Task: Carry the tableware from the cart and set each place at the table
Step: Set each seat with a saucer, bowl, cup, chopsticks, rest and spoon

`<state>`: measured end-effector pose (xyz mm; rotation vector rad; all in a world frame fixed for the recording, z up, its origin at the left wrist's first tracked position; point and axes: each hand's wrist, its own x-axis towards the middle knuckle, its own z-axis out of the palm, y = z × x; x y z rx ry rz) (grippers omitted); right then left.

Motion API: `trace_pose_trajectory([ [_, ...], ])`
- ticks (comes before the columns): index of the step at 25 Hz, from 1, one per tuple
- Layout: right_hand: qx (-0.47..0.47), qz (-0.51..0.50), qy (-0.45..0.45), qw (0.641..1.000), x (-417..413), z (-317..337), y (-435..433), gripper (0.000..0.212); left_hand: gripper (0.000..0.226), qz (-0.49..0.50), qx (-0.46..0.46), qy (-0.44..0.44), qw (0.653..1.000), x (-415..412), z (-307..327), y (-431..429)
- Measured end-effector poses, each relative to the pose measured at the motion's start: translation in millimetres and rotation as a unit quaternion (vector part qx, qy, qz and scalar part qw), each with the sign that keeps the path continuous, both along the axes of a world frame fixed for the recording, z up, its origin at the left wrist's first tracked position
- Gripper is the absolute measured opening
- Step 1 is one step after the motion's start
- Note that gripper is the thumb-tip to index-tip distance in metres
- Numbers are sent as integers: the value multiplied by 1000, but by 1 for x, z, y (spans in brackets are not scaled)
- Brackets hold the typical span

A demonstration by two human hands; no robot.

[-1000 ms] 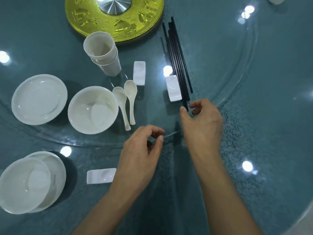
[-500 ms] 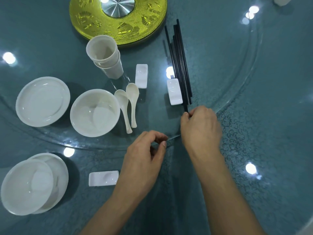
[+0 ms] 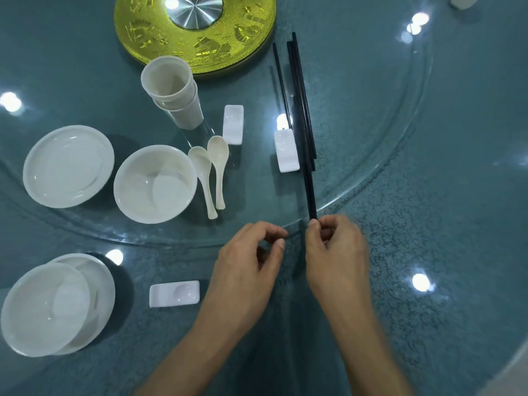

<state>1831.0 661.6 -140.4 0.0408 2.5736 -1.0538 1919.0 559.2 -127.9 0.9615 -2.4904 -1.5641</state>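
R hand [image 3: 337, 252] pinches near end of black chopsticks [image 3: 307, 167]; they run away from viewer over glass turntable [image 3: 360, 124], just right of a white rest [image 3: 286, 151]. L hand [image 3: 248, 261] close beside R, fingers curled, thumb near forefinger, holding nothing.

A blue-green patterned table [image 3: 428, 252] fills the frame. A round glass turntable [image 3: 357, 110] covers its upper left, with a gold disc [image 3: 205, 50] and silver hub [image 3: 194, 10] at top centre. Round light spots [image 3: 420, 282] glint across the surface.
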Motion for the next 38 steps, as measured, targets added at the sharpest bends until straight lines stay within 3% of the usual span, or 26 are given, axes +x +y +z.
trace_pose_trajectory([
  [8,-84,-18,-34,996,55,3,31,11,16,-12,46,-14,999,10,-5,12],
  [15,-142,-7,-60,988,92,2,33,11,16,67,216,20,974,12,-7,19],
  [21,-140,21,-65,988,103,2,42,9,20,112,280,22,953,19,-6,15],
  [30,-114,82,-69,988,107,9,40,7,17,117,268,16,956,31,-7,4],
  [33,-110,69,-1,992,105,12,38,7,14,87,233,7,969,40,-5,-2],
  [38,-76,124,128,981,97,21,35,31,13,-32,104,-50,993,62,-4,-11],
])
